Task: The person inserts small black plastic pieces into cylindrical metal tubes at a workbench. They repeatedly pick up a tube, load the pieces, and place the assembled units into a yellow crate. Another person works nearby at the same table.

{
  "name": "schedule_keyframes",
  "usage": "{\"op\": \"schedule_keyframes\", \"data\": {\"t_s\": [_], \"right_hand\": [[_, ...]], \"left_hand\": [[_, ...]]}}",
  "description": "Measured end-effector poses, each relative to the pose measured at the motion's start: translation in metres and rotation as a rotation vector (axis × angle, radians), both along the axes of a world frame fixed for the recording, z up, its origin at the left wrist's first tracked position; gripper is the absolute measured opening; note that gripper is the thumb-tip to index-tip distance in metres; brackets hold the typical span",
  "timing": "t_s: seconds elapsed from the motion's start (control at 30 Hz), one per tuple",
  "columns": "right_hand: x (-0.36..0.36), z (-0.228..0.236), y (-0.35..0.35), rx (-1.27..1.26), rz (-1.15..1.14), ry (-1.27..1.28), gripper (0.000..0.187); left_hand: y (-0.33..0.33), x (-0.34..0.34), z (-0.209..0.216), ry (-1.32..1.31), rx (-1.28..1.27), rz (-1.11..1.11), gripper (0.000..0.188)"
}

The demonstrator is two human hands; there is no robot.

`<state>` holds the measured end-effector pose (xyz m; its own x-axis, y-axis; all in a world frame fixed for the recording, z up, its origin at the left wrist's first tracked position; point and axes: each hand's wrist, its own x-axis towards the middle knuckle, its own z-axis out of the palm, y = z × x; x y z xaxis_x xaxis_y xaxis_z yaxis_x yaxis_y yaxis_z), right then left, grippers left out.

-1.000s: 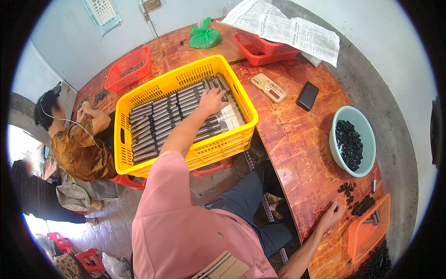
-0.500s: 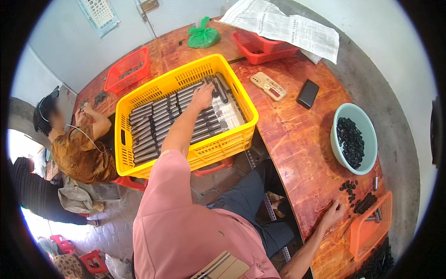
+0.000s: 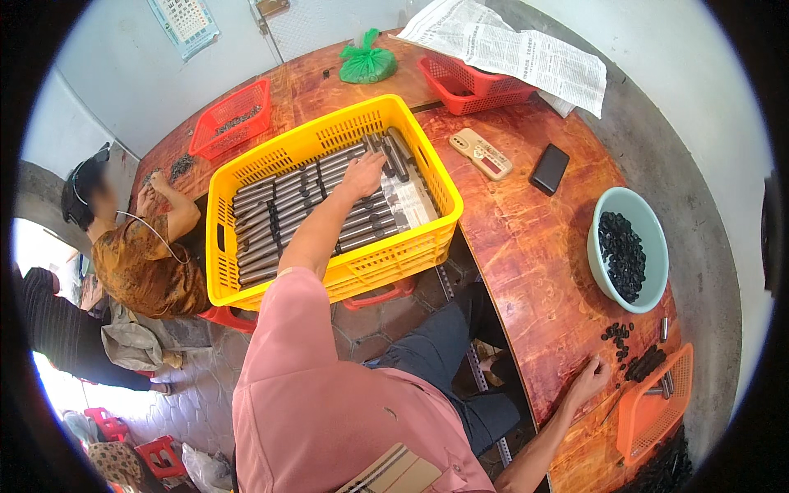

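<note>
A yellow plastic crate [image 3: 390, 264] stands to my left, holding rows of grey metal tubes [image 3: 261, 234] with black rings on them. Newspaper [image 3: 408, 202] lines its right part. My left hand [image 3: 366, 172] reaches over the near rim, fingers closed around a metal tube [image 3: 374, 145] at the far right end of the rows. Other tubes [image 3: 397, 163] lie beside those fingers. My right hand [image 3: 588, 381] rests on the wooden table, fingers curled in; whatever may be inside is hidden. Close to it are loose black rings [image 3: 618, 335] and a bundle of black pieces [image 3: 645, 363].
At right stand a pale blue bowl [image 3: 604, 201] of black rings and an orange basket [image 3: 637, 419] with tubes. A phone [image 3: 481, 154], a black flat case [image 3: 549, 169], red baskets [image 3: 460, 105] and a green bag [image 3: 367, 64] lie farther back. A co-worker [image 3: 148, 267] sits at left.
My left hand has shifted slightly among the tubes at the crate's far right end. My right hand stays at the same place on the table. The whole view has tilted a little.
</note>
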<state>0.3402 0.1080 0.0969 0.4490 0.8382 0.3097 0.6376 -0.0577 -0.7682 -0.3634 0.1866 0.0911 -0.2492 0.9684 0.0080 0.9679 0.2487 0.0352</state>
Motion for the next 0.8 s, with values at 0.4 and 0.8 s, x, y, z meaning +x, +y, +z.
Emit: {"op": "schedule_keyframes", "data": {"t_s": [0.4, 0.8], "right_hand": [[-0.003, 0.003, -0.002, -0.043, -0.017, 0.001, 0.033], [0.006, -0.003, 0.0, -0.093, -0.021, 0.008, 0.035]], "left_hand": [[0.001, -0.001, -0.005, -0.107, 0.129, 0.095, 0.065], [0.016, 0.008, 0.012, -0.137, 0.075, 0.245, 0.059]]}}
